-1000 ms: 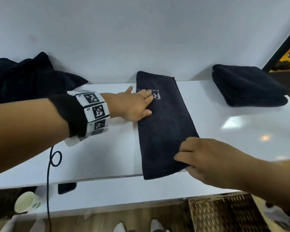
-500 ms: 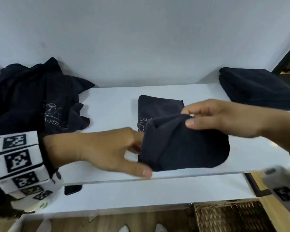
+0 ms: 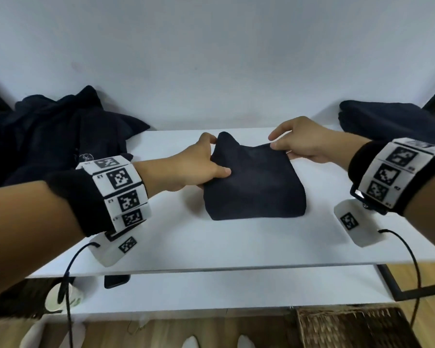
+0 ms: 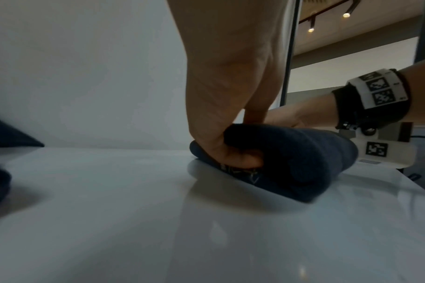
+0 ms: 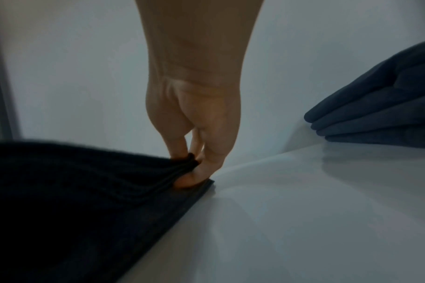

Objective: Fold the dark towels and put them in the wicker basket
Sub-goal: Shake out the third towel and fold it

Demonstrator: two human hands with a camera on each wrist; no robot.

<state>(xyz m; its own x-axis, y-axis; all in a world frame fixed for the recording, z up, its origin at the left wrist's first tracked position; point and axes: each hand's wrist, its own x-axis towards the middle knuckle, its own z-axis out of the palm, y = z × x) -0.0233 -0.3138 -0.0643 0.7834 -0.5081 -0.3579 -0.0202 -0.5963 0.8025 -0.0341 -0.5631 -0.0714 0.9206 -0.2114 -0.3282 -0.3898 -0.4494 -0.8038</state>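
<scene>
Mid-frame on white table (image 3: 236, 242): folded dark towel (image 3: 255, 187). Your left hand (image 3: 194, 169) and right hand (image 3: 304, 143) each pinch far corner. Final fold closing, likely. Next: align edges, carry to wicker basket (image 3: 357, 327), lower right.

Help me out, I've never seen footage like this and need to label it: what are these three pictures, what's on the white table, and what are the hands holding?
No machine here: a person wears a head camera and one on each wrist. From the head view, the left hand and right hand each pinch a far corner of a folded dark towel on the white table. The wrist views show those grips close up. An unfolded dark pile lies left, a folded stack right. The wicker basket sits below.
</scene>
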